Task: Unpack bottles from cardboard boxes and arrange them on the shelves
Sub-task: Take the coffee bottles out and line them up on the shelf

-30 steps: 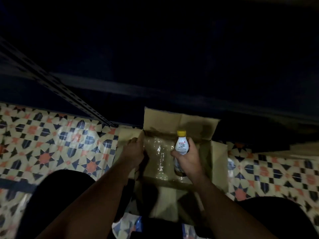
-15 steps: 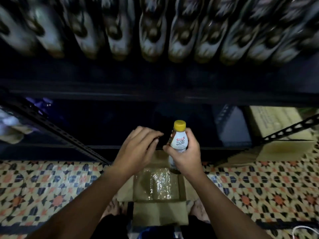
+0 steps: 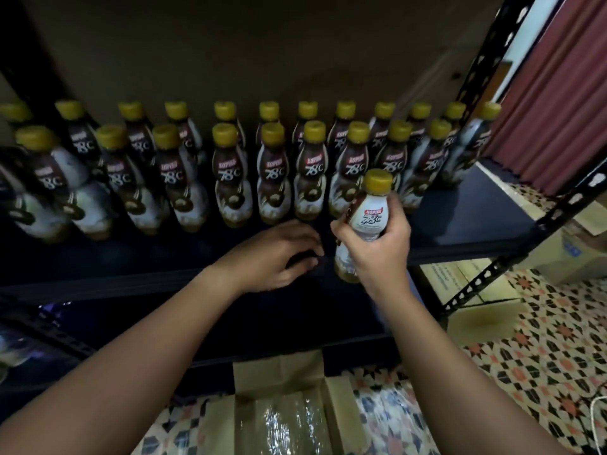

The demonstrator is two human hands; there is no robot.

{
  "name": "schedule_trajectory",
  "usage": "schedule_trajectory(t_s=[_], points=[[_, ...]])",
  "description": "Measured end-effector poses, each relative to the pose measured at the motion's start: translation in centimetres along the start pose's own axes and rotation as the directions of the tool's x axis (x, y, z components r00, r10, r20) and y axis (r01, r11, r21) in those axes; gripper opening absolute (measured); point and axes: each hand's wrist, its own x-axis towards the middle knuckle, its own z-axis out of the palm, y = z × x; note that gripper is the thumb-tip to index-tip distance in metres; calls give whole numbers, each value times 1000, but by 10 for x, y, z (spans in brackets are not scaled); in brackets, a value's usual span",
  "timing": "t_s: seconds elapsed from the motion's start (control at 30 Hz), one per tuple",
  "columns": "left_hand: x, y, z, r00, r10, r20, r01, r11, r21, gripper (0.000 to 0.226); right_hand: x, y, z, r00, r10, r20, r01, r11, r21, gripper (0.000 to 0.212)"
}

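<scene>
Right grip (image 3: 374,254) holds one bottle (image 3: 366,218); left grip (image 3: 279,254) empty, fingers curled.

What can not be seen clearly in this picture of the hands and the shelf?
- Head view: the base of the held bottle is hidden by the right hand.
- The palm of the left hand faces away, so anything in it is hidden.
- The cardboard box is cut off by the bottom edge; glare on its plastic wrap hides the contents.
- The shelved bottles at far left are blurred, labels unreadable.
- The lower shelf is too dark to read.
</scene>
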Motion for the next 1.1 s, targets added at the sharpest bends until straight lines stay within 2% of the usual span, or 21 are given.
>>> schedule_trajectory(t_s=[0.13,0.33,0.57,0.83,1.0,1.1], points=[[7,-7,1,1000,4,1,-4,999,-40,22,10,11,-5,1000,29,-6,-29,999,18,35],[5,-6,4,996,-71,-62,62,990,-126,21,24,4,-10,999,-33,2,33,999,11,37],[5,-6,4,991,-118,-61,105,978,-179,21,31,20,-11,998,-66,-18,65,997,-48,45],[8,-5,2,984,-176,-33,163,957,-239,19,27,32,-36,982,-80,169,99,989,-108,71],[9,-3,0,975,-219,-23,203,933,-297,17,23,41,-45,979,-76,191,107,982,-157,60],[9,-4,0,972,-233,-15,216,922,-322,17,23,43,-46,981,-59,183,93,979,-182,64]])
